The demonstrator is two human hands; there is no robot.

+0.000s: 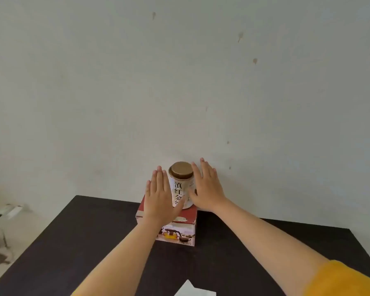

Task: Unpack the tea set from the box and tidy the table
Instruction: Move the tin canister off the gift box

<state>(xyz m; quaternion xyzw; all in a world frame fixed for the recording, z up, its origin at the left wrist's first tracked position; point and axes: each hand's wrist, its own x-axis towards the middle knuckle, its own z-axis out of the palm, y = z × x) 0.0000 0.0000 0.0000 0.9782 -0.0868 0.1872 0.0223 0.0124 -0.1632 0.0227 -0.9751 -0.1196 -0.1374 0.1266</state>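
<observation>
A dark table (73, 242) stands against a pale, spotted wall (179, 82), and toward its far edge, at about twelve o'clock from the person, sits a closed red box (185, 218) printed with a picture of a glass teapot and cups on its near side. Upright on top of the box stands a white tea tin (183, 193) with black Chinese characters down its side and a round brown lid (181, 169). Both bare arms reach forward over the table. The left hand (159, 195) is at nine o'clock of the tin, flat, fingers straight and together, its thumb edge lying across the tin's lower front; the right hand (207, 189) is at three o'clock of it, fingers spread and extended, thumb against the tin's side. Neither hand is curled closed around the tin; they flank it with open palms, and I cannot tell how firmly they press. A yellow sleeve (346, 280) shows at the right forearm, at four o'clock in the view. A white sheet of paper (192, 290) lies at the near table edge, at six o'clock. Off the table at nine o'clock, a small lamp-like object (9, 212) stands on a thin curved stem.
</observation>
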